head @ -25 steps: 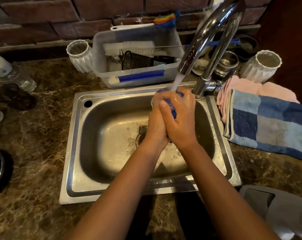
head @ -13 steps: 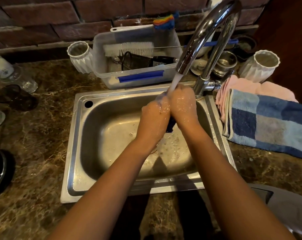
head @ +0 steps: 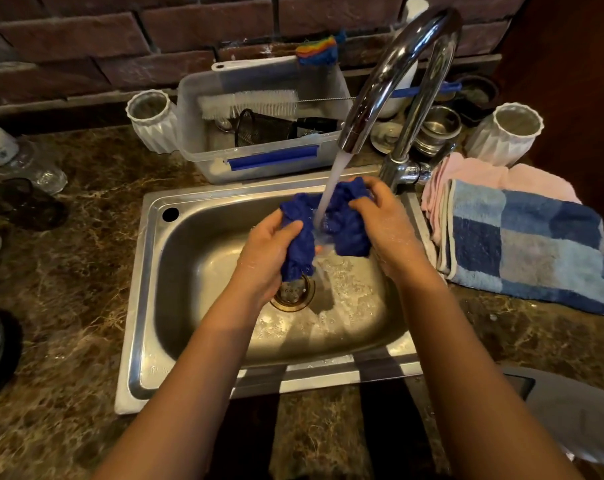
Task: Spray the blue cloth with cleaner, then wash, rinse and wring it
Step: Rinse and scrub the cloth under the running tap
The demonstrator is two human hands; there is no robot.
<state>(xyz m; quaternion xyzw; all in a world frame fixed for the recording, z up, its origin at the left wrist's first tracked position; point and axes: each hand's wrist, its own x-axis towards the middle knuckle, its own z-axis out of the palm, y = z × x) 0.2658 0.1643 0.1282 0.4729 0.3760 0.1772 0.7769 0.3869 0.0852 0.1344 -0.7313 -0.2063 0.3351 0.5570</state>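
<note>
The dark blue cloth (head: 342,220) is bunched and wet, stretched between both hands over the steel sink (head: 144,306). My left hand (head: 269,251) grips its left end, which hangs down toward the drain (head: 293,292). My right hand (head: 387,223) grips the right end, close to the tap's base. Water runs from the chrome tap (head: 397,74) and lands on the cloth's middle, between the hands. No spray bottle is in view.
A clear plastic tub (head: 203,157) with brushes stands behind the sink, with white ribbed cups (head: 151,119) (head: 504,133) on either side of it. Folded pink and blue checked towels (head: 522,240) lie to the right of the sink. Glasses (head: 37,168) sit on the marble counter at left.
The hands were pressed together, rubbing the balled cloth under the stream. They have since moved apart and slightly lower, spreading the cloth open between them.
</note>
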